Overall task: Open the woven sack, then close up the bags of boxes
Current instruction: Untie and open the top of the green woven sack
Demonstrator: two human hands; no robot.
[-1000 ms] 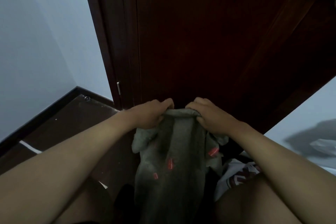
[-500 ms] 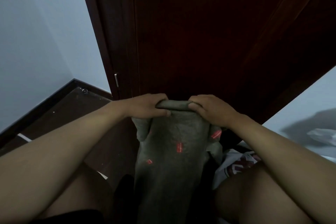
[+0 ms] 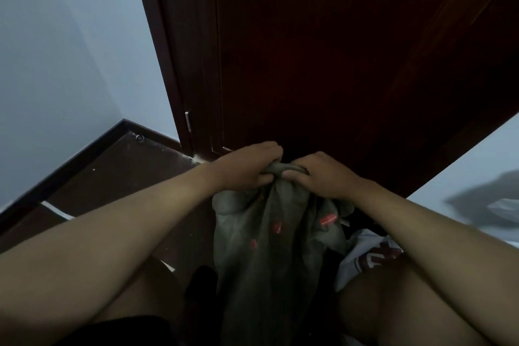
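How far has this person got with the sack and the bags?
Nothing looks finished yet. In hand: the left hand and right hand both clutch the bunched top of the grey woven sack, whose mouth is not yet spread open. Left: opening it, then closing the bags of boxes; only a white bag shows beside the sack, its contents hidden.

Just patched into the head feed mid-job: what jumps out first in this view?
Dead centre, the left hand and right hand are clenched close together on the bunched top of a grey sack with small red marks, which hangs down between the person's knees. Behind them a dark red-brown door fills the upper frame. A white bag with dark red print lies low right beside the sack.
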